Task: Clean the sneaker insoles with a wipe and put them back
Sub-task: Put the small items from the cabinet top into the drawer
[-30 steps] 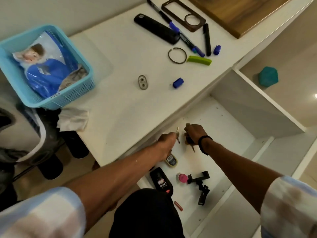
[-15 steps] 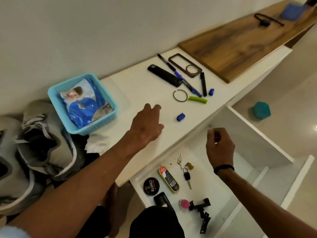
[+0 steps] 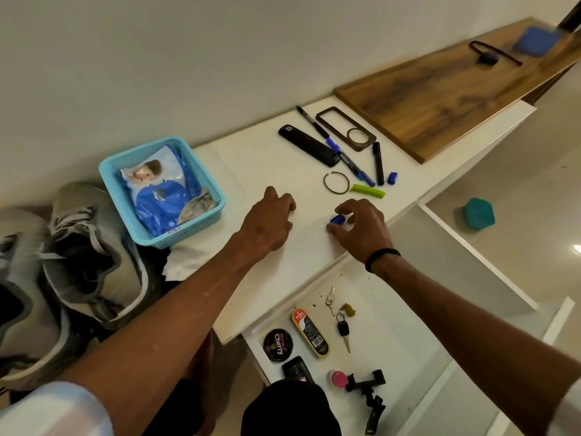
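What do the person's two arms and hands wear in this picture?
Both forearms are bare. The right hand has a thin black band around the wrist. The left hand wears nothing that shows: no ring, no watch. Near the bottom corners, each arm ends in a loose sleeve with a pale checked pattern, light blue and white on the left sleeve, with faint brown patches on the right sleeve.

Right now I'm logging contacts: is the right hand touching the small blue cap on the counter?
Touching. The head view shows the right hand with its fingertips curled round the small blue cap, pinching it on the white counter.
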